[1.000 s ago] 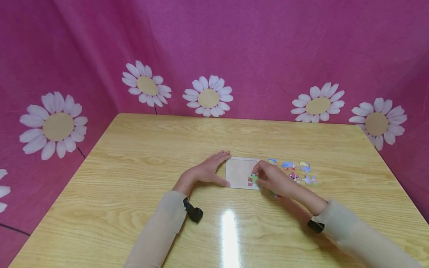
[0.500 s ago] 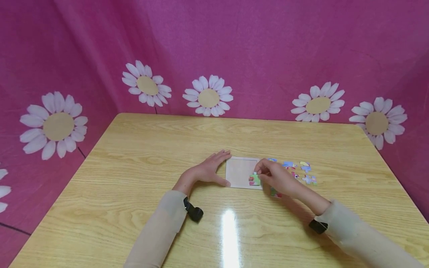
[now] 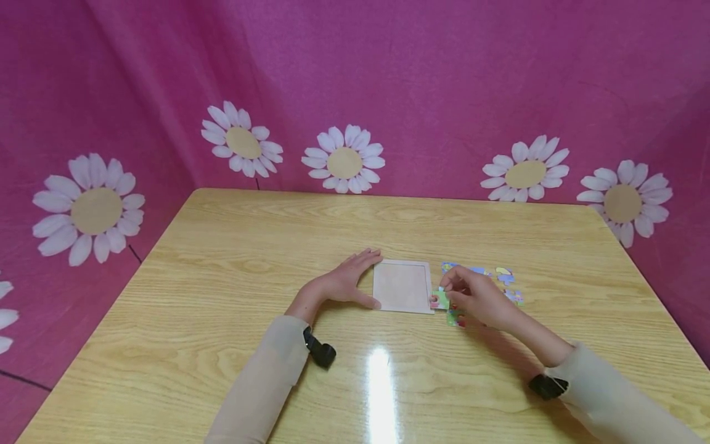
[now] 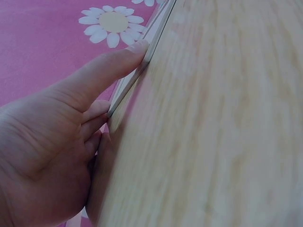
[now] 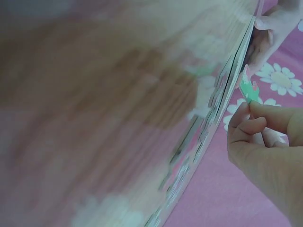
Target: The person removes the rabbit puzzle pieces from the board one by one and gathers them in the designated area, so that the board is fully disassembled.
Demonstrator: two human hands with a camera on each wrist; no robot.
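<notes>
In the head view, a shallow square puzzle tray (image 3: 402, 287) lies on the table with nothing in it. My left hand (image 3: 345, 280) spans its left side, thumb at the near corner and fingertips at the far one. The left wrist view has the thumb (image 4: 111, 68) resting on the tray's edge, fingers fairly straight. My right hand (image 3: 481, 299) pinches a green and pink puzzle piece (image 3: 440, 300) between thumb and index finger, at the tray's right edge. From the right wrist, that piece (image 5: 248, 89) appears raised off the table.
Several loose puzzle pieces lie right of the tray, including a blue and yellow one (image 3: 505, 275); my right hand partly covers them. The wooden table (image 3: 266, 246) ends at a pink cloth (image 3: 421, 92) printed with daisies.
My right hand has drawn the puzzle piece rightward, from above the tray's near right corner to its right edge. My left hand stays where it was.
</notes>
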